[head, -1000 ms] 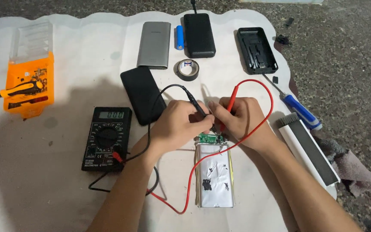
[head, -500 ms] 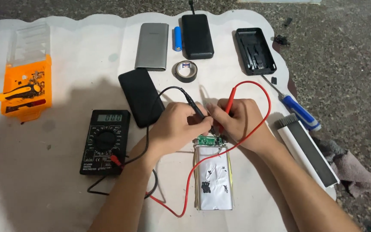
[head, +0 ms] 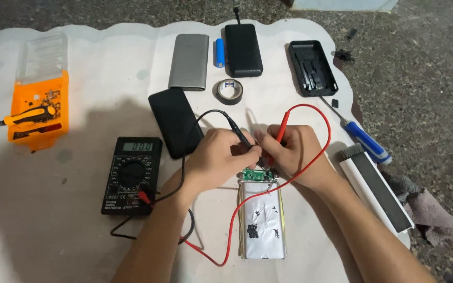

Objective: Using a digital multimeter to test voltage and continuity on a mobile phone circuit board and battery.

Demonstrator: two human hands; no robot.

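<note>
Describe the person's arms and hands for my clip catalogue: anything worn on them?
Both forearms are bare as far as the picture's lower edge, with no sleeves in view. The left hand and right hand wear no gloves, and no rings, watch or wristband show. Nails look short and plain. No marks are visible.

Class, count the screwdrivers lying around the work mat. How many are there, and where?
2. An orange-handled screwdriver lies in the orange box at left; a blue-handled screwdriver lies at the mat's right edge. Others may be hidden.
</note>
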